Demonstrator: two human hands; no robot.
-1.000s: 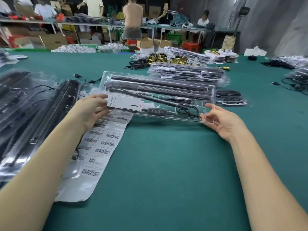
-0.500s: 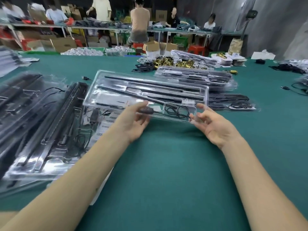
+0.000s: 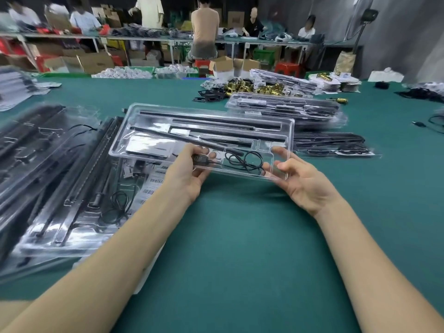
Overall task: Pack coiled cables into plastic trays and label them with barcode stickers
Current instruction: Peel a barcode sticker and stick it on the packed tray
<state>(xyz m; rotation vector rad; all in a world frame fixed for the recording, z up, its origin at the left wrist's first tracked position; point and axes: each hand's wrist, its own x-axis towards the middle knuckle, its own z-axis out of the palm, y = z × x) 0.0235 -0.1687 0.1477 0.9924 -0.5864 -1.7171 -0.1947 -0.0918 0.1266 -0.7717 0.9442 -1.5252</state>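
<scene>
A clear plastic tray (image 3: 289, 131) is lifted off the green table, tilted with its near edge up. It holds long black rods, a white card and a coiled black cable (image 3: 245, 159) in the near right pocket. My left hand (image 3: 189, 173) grips the near edge at the middle, fingers under the tray and thumb on top by a small black controller. My right hand (image 3: 300, 181) holds the near right corner with curled fingers. A sheet of barcode stickers (image 3: 153, 183) lies on the table under the tray's left end, mostly hidden.
A stack of filled clear trays (image 3: 60, 188) covers the table on my left. More filled trays (image 3: 286, 109) are piled behind and to the right. Brass parts (image 3: 259, 87) lie farther back. People work at benches at the back of the room.
My left hand slid from the tray's left end to its near middle edge. The tray rose off the table and tilted toward me; the sticker sheet is now largely covered.
</scene>
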